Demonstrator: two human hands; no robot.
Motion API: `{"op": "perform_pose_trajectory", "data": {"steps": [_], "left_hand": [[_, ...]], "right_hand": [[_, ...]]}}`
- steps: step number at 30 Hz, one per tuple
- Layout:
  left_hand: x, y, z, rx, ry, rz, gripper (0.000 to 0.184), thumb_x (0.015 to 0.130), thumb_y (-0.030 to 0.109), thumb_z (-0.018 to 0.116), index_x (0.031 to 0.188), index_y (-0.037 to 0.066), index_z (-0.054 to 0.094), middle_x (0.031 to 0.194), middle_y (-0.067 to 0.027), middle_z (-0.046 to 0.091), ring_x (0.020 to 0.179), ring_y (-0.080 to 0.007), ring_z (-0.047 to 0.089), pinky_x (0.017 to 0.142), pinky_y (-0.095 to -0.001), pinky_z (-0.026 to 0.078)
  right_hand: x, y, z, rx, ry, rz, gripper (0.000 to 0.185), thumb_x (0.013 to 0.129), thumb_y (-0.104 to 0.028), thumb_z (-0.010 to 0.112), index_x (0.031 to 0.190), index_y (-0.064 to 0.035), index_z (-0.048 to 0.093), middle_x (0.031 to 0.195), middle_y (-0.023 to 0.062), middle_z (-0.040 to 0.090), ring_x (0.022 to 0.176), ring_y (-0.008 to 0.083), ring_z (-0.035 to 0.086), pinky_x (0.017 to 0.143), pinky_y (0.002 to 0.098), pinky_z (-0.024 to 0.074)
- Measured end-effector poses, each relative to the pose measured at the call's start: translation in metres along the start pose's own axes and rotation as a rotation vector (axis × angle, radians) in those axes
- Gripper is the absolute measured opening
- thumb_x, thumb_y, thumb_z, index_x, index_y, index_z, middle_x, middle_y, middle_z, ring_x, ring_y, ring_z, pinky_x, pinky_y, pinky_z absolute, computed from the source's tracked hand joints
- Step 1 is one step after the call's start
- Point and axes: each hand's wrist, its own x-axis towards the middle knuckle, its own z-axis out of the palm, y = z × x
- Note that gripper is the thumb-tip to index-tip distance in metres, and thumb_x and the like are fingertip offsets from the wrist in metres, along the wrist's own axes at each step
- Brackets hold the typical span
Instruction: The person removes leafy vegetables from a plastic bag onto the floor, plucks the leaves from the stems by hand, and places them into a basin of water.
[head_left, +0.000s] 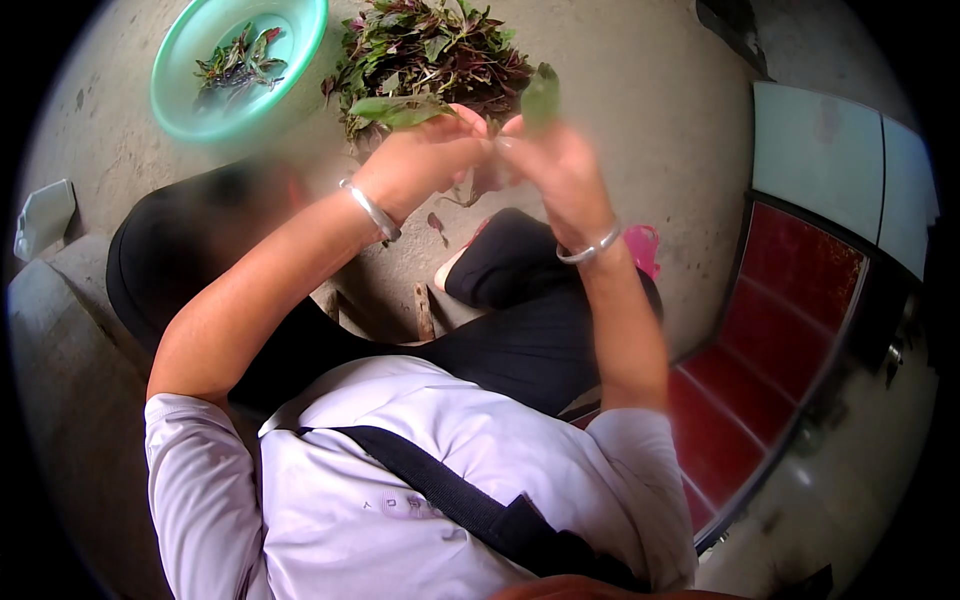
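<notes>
My left hand point(435, 150) and my right hand point(550, 165) meet in front of me, fingertips pinched close together. Both are closed on a sprig of leafy greens; one long green leaf point(400, 110) sticks out over my left hand. Another leaf point(541, 97), blurred, stands up by my right hand. The stem between the fingers is mostly hidden. Just beyond my hands lies a heap of green and purple leafy greens point(430, 60) on the floor. To its left stands a mint-green plastic basin point(170, 95) with a few picked sprigs point(240, 65) inside.
Concrete floor point(640, 60) surrounds the heap. A loose leaf point(437, 225) lies below my hands. At the right are a red-tiled block point(790, 265) and a pale panel point(820, 140). A pink item point(643, 248) sits by my knee, and a whitish plastic container point(45, 220) is far left.
</notes>
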Motion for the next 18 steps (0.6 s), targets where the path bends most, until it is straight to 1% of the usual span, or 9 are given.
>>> {"op": "perform_pose_trajectory", "data": {"steps": [4, 10, 18], "left_hand": [[0.0000, 0.0009, -0.0006, -0.205, -0.030, -0.050, 0.006, 0.082, 0.012, 0.056, 0.086, 0.010, 0.052, 0.071, 0.0055, 0.050, 0.058, -0.0024, 0.046, 0.053, -0.0149, 0.036], [-0.0030, 0.0078, -0.0002, -0.273, -0.054, -0.076, 0.008, 0.082, 0.011, 0.054, 0.088, 0.008, 0.050, 0.068, 0.0037, 0.050, 0.059, -0.0037, 0.049, 0.053, -0.0155, 0.039], [-0.0037, 0.0064, -0.0004, -0.346, -0.084, -0.039, 0.007, 0.084, 0.011, 0.051, 0.090, 0.009, 0.049, 0.066, 0.0031, 0.051, 0.056, -0.0042, 0.048, 0.052, -0.0166, 0.038]], "right_hand": [[0.0005, 0.0010, -0.0018, 0.023, 0.016, 0.006, 0.013, 0.079, -0.009, 0.057, 0.090, -0.0018, 0.054, 0.076, 0.0030, 0.056, 0.063, 0.0087, 0.053, 0.059, 0.0210, 0.0438], [0.0000, -0.0015, -0.0015, 0.054, 0.018, 0.000, 0.013, 0.079, -0.007, 0.055, 0.090, -0.0010, 0.054, 0.075, 0.0042, 0.056, 0.062, 0.0104, 0.054, 0.059, 0.0223, 0.0444], [-0.0003, -0.0017, -0.0008, 0.074, 0.034, -0.021, 0.013, 0.078, -0.007, 0.055, 0.090, -0.0012, 0.054, 0.077, 0.0042, 0.057, 0.063, 0.0099, 0.054, 0.060, 0.0220, 0.0448]]}}
